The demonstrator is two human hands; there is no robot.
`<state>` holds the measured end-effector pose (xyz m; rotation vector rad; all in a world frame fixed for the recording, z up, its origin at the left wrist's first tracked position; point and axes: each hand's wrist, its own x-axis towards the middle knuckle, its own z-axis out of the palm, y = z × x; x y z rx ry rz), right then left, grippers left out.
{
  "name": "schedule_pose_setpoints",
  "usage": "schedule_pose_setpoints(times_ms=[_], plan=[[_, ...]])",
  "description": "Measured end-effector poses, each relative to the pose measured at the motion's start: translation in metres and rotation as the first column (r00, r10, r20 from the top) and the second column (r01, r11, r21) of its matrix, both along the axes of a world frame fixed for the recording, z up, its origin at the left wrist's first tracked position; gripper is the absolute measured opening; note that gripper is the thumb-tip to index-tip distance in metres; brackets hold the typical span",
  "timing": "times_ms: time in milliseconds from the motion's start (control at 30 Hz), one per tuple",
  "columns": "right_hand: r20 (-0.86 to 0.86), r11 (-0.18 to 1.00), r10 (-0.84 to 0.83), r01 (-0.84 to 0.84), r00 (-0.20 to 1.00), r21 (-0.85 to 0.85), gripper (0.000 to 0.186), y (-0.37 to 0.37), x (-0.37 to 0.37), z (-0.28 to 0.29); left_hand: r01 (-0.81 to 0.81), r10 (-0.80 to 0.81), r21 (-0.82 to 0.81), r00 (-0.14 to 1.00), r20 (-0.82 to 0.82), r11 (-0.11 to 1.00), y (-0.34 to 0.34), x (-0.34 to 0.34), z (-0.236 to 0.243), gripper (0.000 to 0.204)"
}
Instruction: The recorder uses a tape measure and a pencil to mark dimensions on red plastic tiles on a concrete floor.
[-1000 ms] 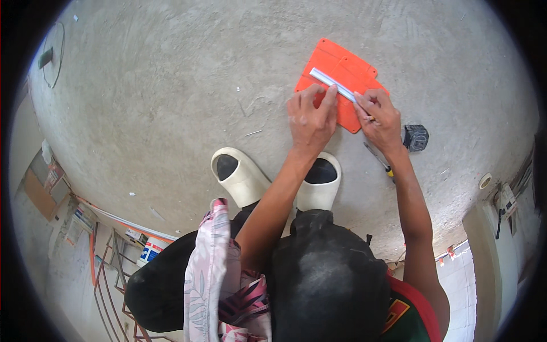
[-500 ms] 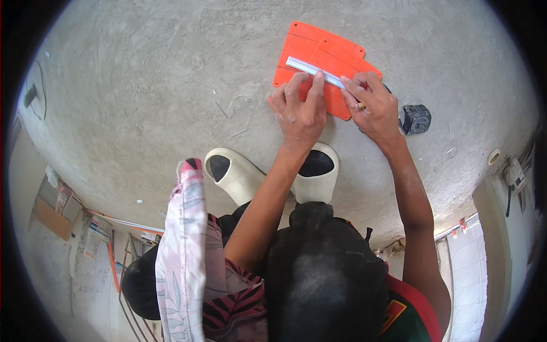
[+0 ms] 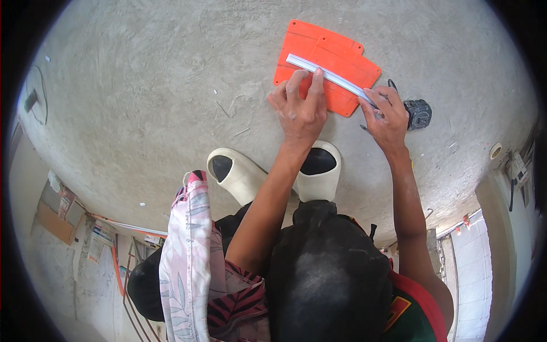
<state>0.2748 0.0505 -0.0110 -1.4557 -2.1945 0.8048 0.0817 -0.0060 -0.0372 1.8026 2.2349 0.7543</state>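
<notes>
A long, narrow white strip (image 3: 339,78) lies slanted across two overlapping orange plastic panels (image 3: 347,57) on the floor. My left hand (image 3: 301,111) keeps the strip against the panels, its fingertips at the strip's lower edge left of the middle. At the strip's right end, just past the panels, my right hand (image 3: 388,117) is closed with thumb and fingers around it. The dark tip of a slim tool (image 3: 364,129) pokes out below that hand; most of it is hidden. A black tape measure (image 3: 419,114) sits right beside my right hand.
My feet in cream slip-on shoes (image 3: 236,176) are below the panels. Thin offcuts (image 3: 241,131) are scattered on the concrete floor (image 3: 159,85). A tape roll (image 3: 495,150) lies at the far right. A patterned cloth (image 3: 191,251) covers my left side.
My right hand has slid right and slightly down along the strip to its end, showing more of the strip. The left hand stays at about the same place.
</notes>
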Motion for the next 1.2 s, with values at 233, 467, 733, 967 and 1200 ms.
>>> schedule_pose_setpoints(times_ms=[233,467,733,967,1200], plan=[[-0.016,1.000,-0.014,0.014,1.000,-0.010,0.029,0.000,-0.004,0.000,-0.012,0.012,0.000,1.000,-0.010,1.000,-0.001,-0.001,0.000,0.046],[-0.171,0.999,-0.030,0.034,0.985,0.024,0.024,0.014,-0.004,0.012,-0.014,0.014,0.007,1.000,-0.023,1.000,-0.001,0.000,-0.001,0.046],[-0.457,0.842,-0.273,-0.020,0.847,-0.540,0.023,0.049,-0.042,0.019,-0.023,0.023,-0.016,1.000,0.002,1.000,-0.003,0.000,0.000,0.046],[-0.338,0.955,0.037,-0.133,0.940,-0.264,0.016,0.056,-0.070,0.000,-0.036,0.036,0.018,0.999,-0.001,0.999,-0.007,-0.001,-0.010,0.057],[-0.320,0.964,0.105,-0.176,0.941,-0.199,0.014,0.060,-0.071,-0.004,-0.037,0.037,0.016,0.999,0.021,0.999,-0.006,0.000,-0.008,0.058]])
